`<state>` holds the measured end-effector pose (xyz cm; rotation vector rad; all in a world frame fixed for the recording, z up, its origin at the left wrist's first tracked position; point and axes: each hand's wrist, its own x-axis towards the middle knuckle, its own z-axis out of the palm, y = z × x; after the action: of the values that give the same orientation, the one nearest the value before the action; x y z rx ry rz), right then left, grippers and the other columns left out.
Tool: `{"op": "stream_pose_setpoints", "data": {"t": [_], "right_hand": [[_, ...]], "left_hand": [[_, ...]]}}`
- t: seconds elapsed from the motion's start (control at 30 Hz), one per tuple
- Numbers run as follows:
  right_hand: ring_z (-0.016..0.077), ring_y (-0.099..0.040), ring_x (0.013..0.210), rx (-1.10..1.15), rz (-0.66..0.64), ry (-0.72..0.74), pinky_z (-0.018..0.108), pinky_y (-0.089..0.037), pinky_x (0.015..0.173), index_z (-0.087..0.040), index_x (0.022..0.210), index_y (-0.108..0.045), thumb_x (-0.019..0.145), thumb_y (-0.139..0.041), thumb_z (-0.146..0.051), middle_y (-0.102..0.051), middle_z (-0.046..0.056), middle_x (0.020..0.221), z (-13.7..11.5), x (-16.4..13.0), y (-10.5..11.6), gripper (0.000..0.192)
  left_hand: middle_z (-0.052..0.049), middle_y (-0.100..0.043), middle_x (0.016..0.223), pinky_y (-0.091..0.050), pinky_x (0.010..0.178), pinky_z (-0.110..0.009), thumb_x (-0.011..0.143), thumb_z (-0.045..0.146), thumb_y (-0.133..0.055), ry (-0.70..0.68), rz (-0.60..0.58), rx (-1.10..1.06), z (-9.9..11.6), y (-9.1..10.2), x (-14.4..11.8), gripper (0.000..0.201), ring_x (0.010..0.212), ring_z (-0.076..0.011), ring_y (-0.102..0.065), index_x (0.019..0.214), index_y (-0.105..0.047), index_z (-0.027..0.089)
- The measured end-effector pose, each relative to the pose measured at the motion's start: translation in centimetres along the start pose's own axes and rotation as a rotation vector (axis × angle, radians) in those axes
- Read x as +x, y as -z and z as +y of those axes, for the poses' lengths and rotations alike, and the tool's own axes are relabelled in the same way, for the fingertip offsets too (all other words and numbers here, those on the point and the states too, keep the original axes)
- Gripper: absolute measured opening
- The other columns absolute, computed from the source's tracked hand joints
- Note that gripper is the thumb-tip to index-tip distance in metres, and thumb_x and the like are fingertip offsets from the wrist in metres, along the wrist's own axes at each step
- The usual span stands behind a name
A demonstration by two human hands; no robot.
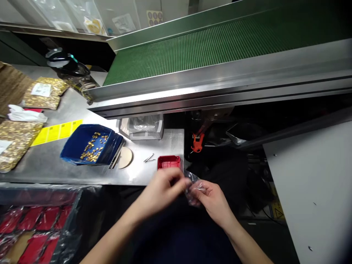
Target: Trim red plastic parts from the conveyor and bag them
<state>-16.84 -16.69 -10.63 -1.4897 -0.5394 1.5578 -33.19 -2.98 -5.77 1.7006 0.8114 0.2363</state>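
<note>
Centrally, just off the corner of the table (143,174), a clear bag (193,177) is held by the right hand (213,200), thumb and fingers closed on the film. The bag is met by the curled fingertips of the left hand (162,187); owing to blur, whether it is pinched there cannot be told. A red tray (169,161) is set at the table's edge, partly covered by the left hand. Farther left, thin metal bits (149,158) and a round disc (126,157) are laid out, then a blue bin (75,145) in which small brass parts (92,150) are scattered. Behind, film is contained in a grey bin (147,135). Yellow labels (57,131) are laid beside the blue bin, near bulk bags (19,141). Lower left, wrapped red pieces (48,220) are held in a lined crate (73,220). Across the top, a green belt (165,51) is framed in metal
</note>
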Motion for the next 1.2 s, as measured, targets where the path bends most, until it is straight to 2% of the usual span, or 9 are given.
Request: {"op": "stream_pose_setpoints", "data": {"t": [0.13, 0.27, 0.4, 0.57, 0.7, 0.83, 0.9, 1.07, 1.2], "right_hand": [[0.0117, -0.053, 0.059, -0.109, 0.105, 0.061, 0.022, -0.038, 0.053, -0.015, 0.079, -0.06, 0.082, -0.077, -0.059, -0.059, 0.0, 0.068, 2.0, -1.6, 0.7, 0.047], [0.0109, -0.046, 0.057, -0.442, 0.021, 0.04, 0.023, -0.027, 0.053, -0.017, 0.068, -0.055, 0.09, -0.068, -0.056, -0.053, -0.002, 0.06, 2.3, -2.8, 0.9, 0.046], [0.0095, -0.033, 0.052, -0.946, 0.198, 0.067, 0.029, -0.016, 0.057, -0.018, 0.063, -0.042, 0.087, -0.068, -0.028, -0.043, -0.004, 0.054, 1.5, -3.0, 0.4, 0.037], [0.0094, -0.035, 0.055, -0.837, 0.019, 0.15, 0.027, -0.019, 0.057, -0.018, 0.063, -0.041, 0.092, -0.066, -0.039, -0.044, -0.004, 0.057, -0.1, -1.9, -1.8, 0.043], [0.0096, -0.036, 0.054, -0.888, -0.083, 0.159, 0.028, -0.019, 0.056, -0.018, 0.065, -0.043, 0.094, -0.065, -0.039, -0.045, -0.005, 0.058, 0.0, -1.6, -2.3, 0.042], [0.0163, -0.053, 0.068, -1.311, 0.162, 0.275, 0.03, -0.027, 0.061, -0.02, 0.077, -0.055, 0.091, -0.061, -0.018, -0.061, 0.001, 0.077, 1.3, -1.9, -2.2, 0.015], [0.0212, -0.059, 0.084, -1.374, 0.174, 0.338, 0.03, -0.034, 0.067, -0.021, 0.092, -0.061, 0.086, -0.06, -0.01, -0.067, 0.006, 0.095, 1.6, -1.6, -2.7, 0.012], [0.0119, -0.05, 0.061, -0.972, -0.076, 0.115, 0.026, -0.03, 0.057, -0.019, 0.075, -0.058, 0.098, -0.058, -0.033, -0.056, -0.003, 0.065, -0.2, 1.0, -3.5, 0.027], [0.0124, -0.063, 0.082, -0.784, -0.525, 0.228, 0.02, -0.046, 0.067, -0.024, 0.109, -0.067, 0.077, -0.084, -0.033, -0.069, -0.004, 0.098, -1.9, 2.9, -1.2, 0.037]], "left_hand": [[-0.001, -0.062, 0.09, -0.039, 0.068, -0.027, 0.079, 0.046, -0.083, 0.023, -0.239, 0.039, 0.4, -5.5, -2.1, 0.041, 0.078, -0.0174, -0.054, 0.089, -0.053, 0.02], [0.003, -0.058, 0.08, -0.038, 0.067, -0.025, 0.09, 0.024, -0.064, 0.103, -0.289, -0.001, -2.1, -6.4, -3.7, 0.022, 0.072, -0.0144, -0.052, 0.079, -0.046, 0.021], [0.003, -0.051, 0.07, -0.033, 0.061, -0.027, 0.087, 0.016, -0.052, 0.199, -0.051, 0.252, -4.1, -4.3, -5.2, 0.018, 0.063, -0.0142, -0.045, 0.074, -0.041, 0.021], [0.003, -0.06, 0.088, -0.042, 0.068, -0.026, 0.09, 0.026, -0.059, 0.21, 0.033, 0.044, -4.4, -4.6, -6.5, 0.014, 0.074, -0.0152, -0.054, 0.101, -0.05, 0.025], [0.005, -0.052, 0.072, -0.036, 0.058, -0.024, 0.086, 0.019, -0.058, 0.186, 0.119, 0.018, -5.0, -5.3, -6.7, 0.012, 0.064, -0.0131, -0.046, 0.082, -0.047, 0.023], [0.005, -0.042, 0.065, -0.033, 0.059, -0.025, 0.086, 0.015, -0.059, 0.04, 0.57, 0.321, -5.6, -3.8, -6.9, 0.025, 0.058, -0.0119, -0.04, 0.071, -0.04, 0.022], [0.004, -0.042, 0.066, -0.034, 0.06, -0.025, 0.088, 0.018, -0.061, 0.012, 0.652, 0.373, -5.7, -3.0, -6.9, 0.025, 0.058, -0.0122, -0.04, 0.072, -0.043, 0.022], [0.002, -0.053, 0.073, -0.036, 0.063, -0.026, 0.088, 0.015, -0.051, 0.144, 0.053, 0.209, -7.3, -2.8, -8.5, 0.015, 0.065, -0.015, -0.047, 0.075, -0.047, 0.021], [0.002, -0.047, 0.073, -0.034, 0.064, -0.026, 0.088, 0.026, -0.059, 0.396, -0.011, -0.013, -10.3, -2.8, -11.5, 0.02, 0.07, -0.0158, -0.043, 0.074, -0.044, 0.02]]}}
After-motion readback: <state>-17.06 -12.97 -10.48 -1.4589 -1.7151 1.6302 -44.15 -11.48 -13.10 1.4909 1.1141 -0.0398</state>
